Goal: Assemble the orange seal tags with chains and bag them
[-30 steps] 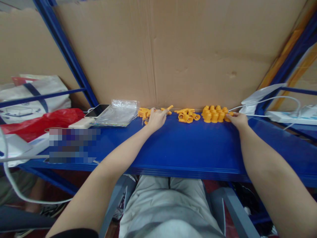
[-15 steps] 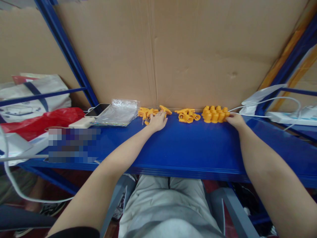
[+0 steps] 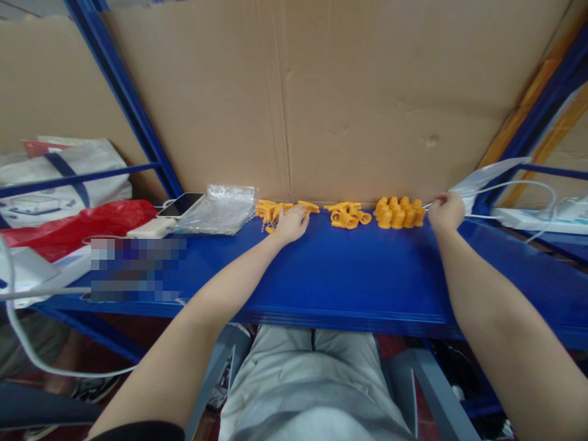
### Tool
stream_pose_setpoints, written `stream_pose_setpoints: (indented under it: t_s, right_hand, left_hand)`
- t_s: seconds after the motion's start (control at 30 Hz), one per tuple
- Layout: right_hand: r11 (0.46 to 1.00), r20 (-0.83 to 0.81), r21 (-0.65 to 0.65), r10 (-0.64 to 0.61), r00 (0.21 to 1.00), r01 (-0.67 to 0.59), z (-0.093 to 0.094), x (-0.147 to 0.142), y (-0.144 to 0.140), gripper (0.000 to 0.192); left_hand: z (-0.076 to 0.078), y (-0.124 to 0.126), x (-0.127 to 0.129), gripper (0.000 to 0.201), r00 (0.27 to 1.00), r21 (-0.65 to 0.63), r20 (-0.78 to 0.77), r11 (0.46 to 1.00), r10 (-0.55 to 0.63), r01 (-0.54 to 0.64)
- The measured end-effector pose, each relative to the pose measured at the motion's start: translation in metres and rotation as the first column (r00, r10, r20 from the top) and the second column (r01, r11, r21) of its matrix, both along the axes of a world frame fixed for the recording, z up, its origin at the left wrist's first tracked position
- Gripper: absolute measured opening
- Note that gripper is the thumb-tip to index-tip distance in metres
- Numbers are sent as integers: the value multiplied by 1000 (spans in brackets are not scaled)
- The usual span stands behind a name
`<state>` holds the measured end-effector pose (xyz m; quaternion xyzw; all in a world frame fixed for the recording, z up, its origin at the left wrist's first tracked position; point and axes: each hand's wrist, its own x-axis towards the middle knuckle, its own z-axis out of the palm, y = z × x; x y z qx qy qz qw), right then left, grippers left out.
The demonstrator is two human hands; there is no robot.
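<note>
My left hand (image 3: 294, 224) lies over a pile of yellow T-shaped plastic pieces (image 3: 271, 210), its fingers stretched out on them. Thin metal chains (image 3: 266, 226) show beside that pile, and the hand hides part of it. In the middle sits a small group of yellow pieces with round hollow ends (image 3: 350, 218), lying on their sides. Further right, several yellow cup-shaped caps (image 3: 399, 214) stand upright in tight rows. Just right of these caps and apart from them is my right hand (image 3: 445, 212), raised with its fingers curled and nothing visible in them.
All the yellow pieces stand along the back of a blue table (image 3: 340, 269), before a cardboard wall (image 3: 349, 92). Clear plastic bags (image 3: 225, 211), a phone (image 3: 182, 204) and a red bag (image 3: 82, 226) lie left. White cables (image 3: 528, 182) and a power strip (image 3: 542, 219) are right.
My right hand has come off the caps and moved slightly up and right, its fingers curling. My left hand has barely moved on the pile; the caps stay in their rows.
</note>
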<state>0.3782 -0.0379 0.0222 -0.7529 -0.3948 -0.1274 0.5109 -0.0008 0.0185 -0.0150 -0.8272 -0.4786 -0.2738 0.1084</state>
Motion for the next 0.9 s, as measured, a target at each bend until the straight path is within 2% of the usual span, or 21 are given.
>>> stream_pose_setpoints:
  t_s: [0.2, 0.27, 0.37, 0.43, 0.5, 0.57, 0.63, 0.7, 0.9]
  right_hand:
    - [980, 232, 156, 83, 969, -122, 19, -19, 14, 25]
    - [973, 332, 150, 120, 936, -178, 23, -34, 18, 23]
    - [962, 500, 17, 228, 836, -273, 22, -65, 19, 26]
    - [936, 602, -147, 342, 722, -320, 16, -90, 16, 29]
    - [875, 654, -351, 483, 582, -333, 8, -113, 12, 32]
    - [809, 651, -512, 585, 483, -289, -1, -130, 7, 35]
    - [753, 620, -609, 648, 443, -248, -9, -141, 5, 39]
    - [729, 606, -648, 670, 429, -221, -15, -144, 4, 43]
    - [762, 657, -613, 638, 403, -208, -19, -142, 7, 40]
  left_hand:
    - [3, 8, -4, 33, 994, 66, 72, 994, -88, 83]
    - [4, 11, -6, 33, 990, 92, 81, 990, -116, 108]
    - [4, 11, -8, 33, 986, 118, 59, 982, -156, 148]
    - [4, 9, -8, 33, 985, 123, 30, 978, -172, 167]
    - [5, 8, -7, 34, 984, 122, 14, 977, -178, 175]
    - [5, 9, -7, 35, 985, 116, 18, 979, -172, 169]
    - [5, 10, -8, 35, 987, 112, 37, 982, -155, 150]
    - [5, 12, -9, 35, 988, 118, 61, 984, -141, 133]
    - [8, 3, -6, 33, 987, 152, 11, 976, -159, 155]
